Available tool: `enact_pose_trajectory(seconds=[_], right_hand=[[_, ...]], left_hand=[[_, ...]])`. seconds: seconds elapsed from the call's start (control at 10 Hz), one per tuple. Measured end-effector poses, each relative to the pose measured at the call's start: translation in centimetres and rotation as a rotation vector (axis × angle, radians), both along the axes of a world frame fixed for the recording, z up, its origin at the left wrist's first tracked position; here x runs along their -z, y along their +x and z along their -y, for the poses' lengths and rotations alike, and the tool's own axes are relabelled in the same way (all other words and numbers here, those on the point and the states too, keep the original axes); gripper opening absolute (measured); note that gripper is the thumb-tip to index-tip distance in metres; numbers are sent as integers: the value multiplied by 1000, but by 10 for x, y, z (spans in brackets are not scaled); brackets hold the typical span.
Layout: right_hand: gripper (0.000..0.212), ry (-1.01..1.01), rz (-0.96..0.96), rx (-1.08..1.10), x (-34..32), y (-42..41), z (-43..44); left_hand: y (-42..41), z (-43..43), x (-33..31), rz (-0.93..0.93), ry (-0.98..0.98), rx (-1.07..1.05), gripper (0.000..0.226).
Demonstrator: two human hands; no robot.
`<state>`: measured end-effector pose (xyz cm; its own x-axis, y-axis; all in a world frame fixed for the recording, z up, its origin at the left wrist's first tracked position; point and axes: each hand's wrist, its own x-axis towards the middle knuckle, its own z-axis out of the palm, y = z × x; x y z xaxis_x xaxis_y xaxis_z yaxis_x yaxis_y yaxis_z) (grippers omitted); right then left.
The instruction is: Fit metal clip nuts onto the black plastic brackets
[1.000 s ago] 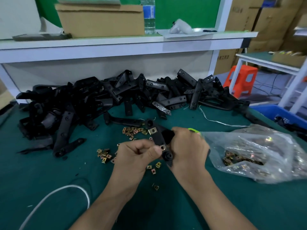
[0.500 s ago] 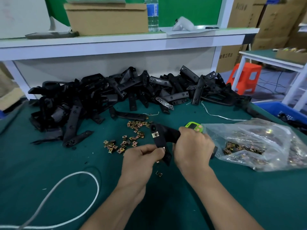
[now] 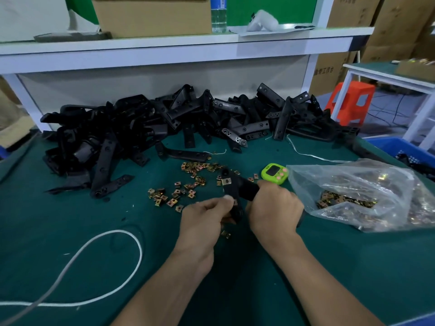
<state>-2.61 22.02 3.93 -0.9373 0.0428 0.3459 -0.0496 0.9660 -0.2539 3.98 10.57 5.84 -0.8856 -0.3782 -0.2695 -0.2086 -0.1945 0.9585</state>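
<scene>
Black bracket [image 3: 237,191], one clip nut [image 3: 225,181] seated near its top, is hovering over the worktop [image 3: 70,220], right hand [image 3: 274,208] gripping its body, left hand [image 3: 207,217] pinching the lower end, likely pushing on a second one; next move is calling for a square, firm press.

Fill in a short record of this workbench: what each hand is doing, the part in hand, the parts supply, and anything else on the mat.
Right hand: grips the held bracket by one end
Left hand: pinches the bracket's lower arm; whether a nut is between its fingertips cannot be made out
Fitted: one clip nut on the bracket's far end
Supply: loose clip nuts on the green mat; more in the clear bag; bracket pile behind
Other: green timer, white cord
</scene>
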Motion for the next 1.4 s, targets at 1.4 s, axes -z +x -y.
enact_pose_trajectory(seconds=[1.4], right_hand=[[37, -1348, 375, 562, -51, -51, -469]], left_hand=[[-164, -397, -102, -15, -78, 797, 11]])
